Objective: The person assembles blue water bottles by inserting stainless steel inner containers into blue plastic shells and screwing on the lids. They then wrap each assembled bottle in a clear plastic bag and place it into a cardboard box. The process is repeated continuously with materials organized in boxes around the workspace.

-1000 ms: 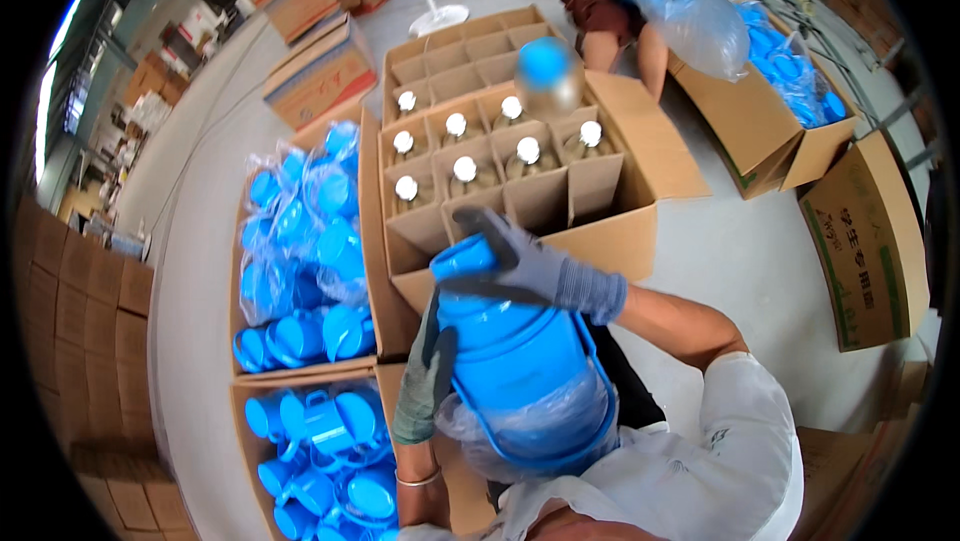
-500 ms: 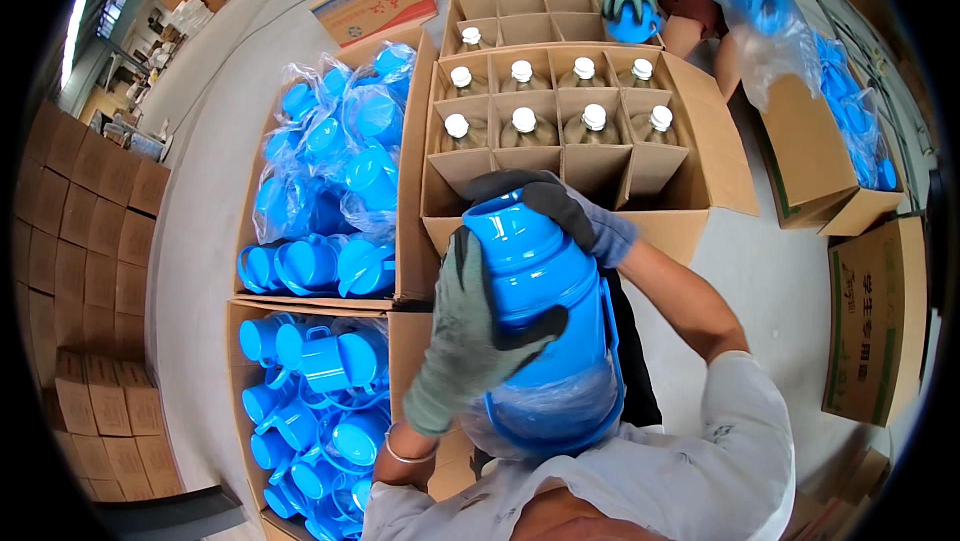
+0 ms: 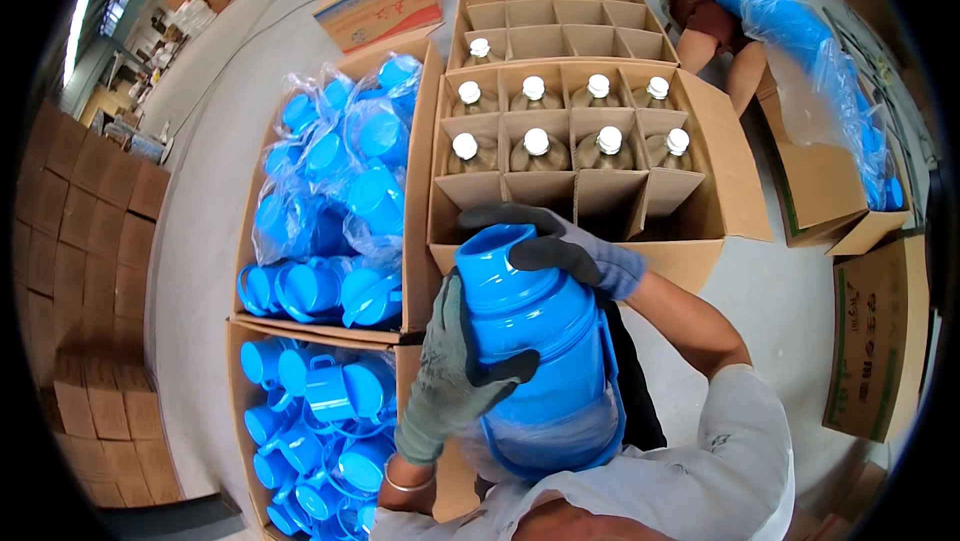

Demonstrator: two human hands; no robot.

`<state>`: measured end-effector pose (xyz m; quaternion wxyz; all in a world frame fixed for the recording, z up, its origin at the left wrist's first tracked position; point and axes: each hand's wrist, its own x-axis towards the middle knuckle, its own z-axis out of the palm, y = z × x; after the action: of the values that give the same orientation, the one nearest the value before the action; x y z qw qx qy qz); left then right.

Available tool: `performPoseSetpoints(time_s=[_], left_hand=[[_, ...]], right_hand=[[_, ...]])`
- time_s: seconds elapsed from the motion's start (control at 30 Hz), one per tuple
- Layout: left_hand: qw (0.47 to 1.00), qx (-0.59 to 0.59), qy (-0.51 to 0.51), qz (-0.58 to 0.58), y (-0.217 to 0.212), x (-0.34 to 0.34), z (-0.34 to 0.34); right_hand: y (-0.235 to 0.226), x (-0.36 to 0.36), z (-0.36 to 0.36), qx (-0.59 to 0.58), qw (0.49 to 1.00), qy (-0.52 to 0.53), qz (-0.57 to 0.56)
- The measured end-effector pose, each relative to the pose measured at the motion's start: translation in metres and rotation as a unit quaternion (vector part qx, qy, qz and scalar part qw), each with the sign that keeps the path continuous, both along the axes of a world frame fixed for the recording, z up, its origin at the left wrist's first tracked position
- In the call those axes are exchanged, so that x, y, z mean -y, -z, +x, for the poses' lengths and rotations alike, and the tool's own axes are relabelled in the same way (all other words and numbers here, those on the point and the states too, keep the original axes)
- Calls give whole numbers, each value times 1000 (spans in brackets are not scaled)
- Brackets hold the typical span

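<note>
Tilted against my front is a blue plastic thermos casing (image 3: 540, 326), its spouted open mouth pointing away from me. Clear film wraps its lower part, and a blue handle runs down its right side. My left hand (image 3: 452, 371), in a grey-green glove, grips its left side with the thumb across the front. Around the mouth and shoulder closes my right hand (image 3: 565, 253), gloved in grey and black. Just beyond stands a divided carton (image 3: 575, 226) with several clear bottles (image 3: 537, 146) under white caps. Its nearest row of compartments, as far as it shows, holds no bottles.
On the left, two open cartons (image 3: 418, 191) hold blue lidded jugs and mugs (image 3: 345, 386), partly bagged. Another divided carton (image 3: 560, 11) stands behind. At far right, a co-worker (image 3: 700, 16) is beside a long film-wrapped blue stack (image 3: 790, 26) over an open carton (image 3: 830, 181).
My hands and the casing stay together, the casing turning slightly in my grip. The co-worker's gloved hand and blue piece have left the rear carton; the wrapped blue stack has shifted.
</note>
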<state>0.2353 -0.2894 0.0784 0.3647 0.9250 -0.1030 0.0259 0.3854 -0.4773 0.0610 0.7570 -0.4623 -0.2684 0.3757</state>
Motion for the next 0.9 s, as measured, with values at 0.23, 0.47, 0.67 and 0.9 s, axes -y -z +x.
performPoseSetpoints(time_s=[0.23, 0.47, 0.67, 0.9], left_hand=[[981, 85, -118, 132, -25, 50, 13], [948, -130, -3, -291, 4, -35, 10], [969, -50, -106, -218, -20, 29, 21], [919, -145, -220, -293, 21, -3, 77]], right_hand=[[55, -35, 31, -43, 966, -131, 220], [-6, 12, 5, 144, 986, 40, -71], [41, 14, 29, -174, 977, -73, 102], [81, 9, 100, -62, 996, 23, -67]])
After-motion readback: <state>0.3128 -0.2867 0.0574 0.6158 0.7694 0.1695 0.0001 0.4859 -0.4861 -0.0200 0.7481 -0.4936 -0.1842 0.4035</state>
